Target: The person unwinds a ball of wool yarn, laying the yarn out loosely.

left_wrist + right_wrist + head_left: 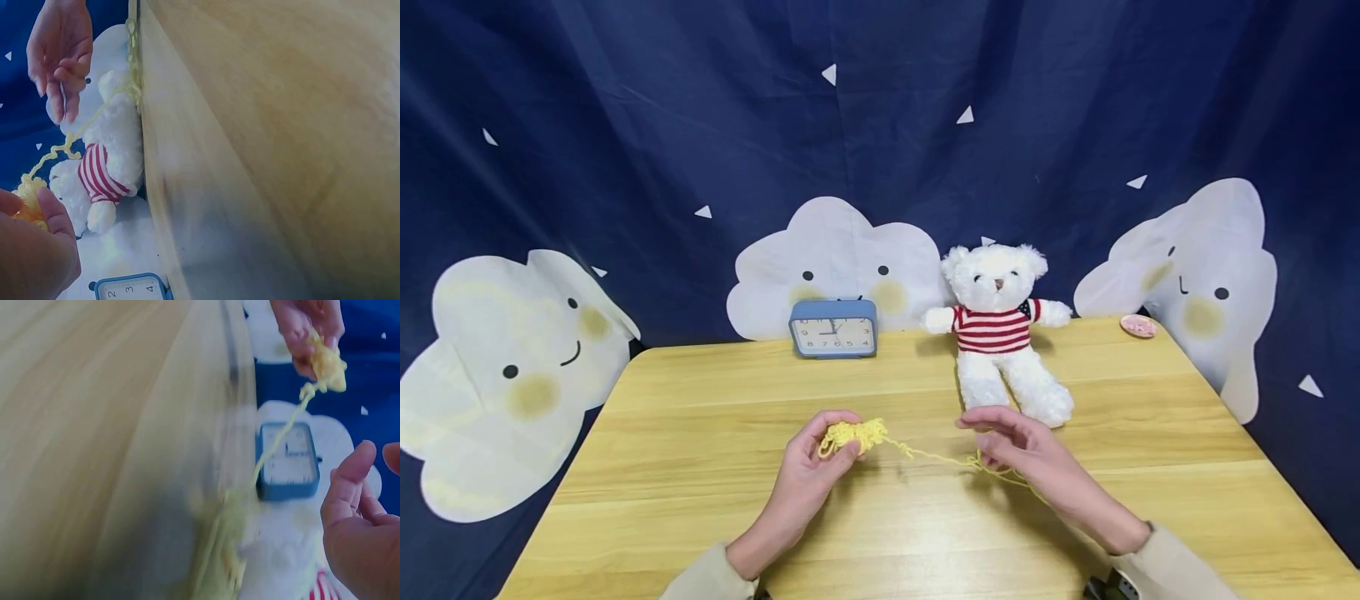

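A small bundle of yellow yarn (pixel 856 436) is pinched between the thumb and fingers of my left hand (pixel 808 458), above the table. From it a kinked yellow strand (pixel 936 456) runs to the right and passes below my right hand (pixel 1026 450). That hand has loosely bent fingers with a gap between thumb and fingertips, and in the right wrist view the blurred yarn (pixel 222 550) lies apart from it. Looser loops of yarn (pixel 132 62) show near the table's edge in the left wrist view.
On the wooden table (pixel 700 400), a blue alarm clock (pixel 833 329) stands at the back. A white teddy bear (pixel 1000 333) in a red-striped shirt sits beyond my right hand. A pink oval object (pixel 1138 326) lies at the back right corner. Behind hangs a dark blue curtain (pixel 880 125).
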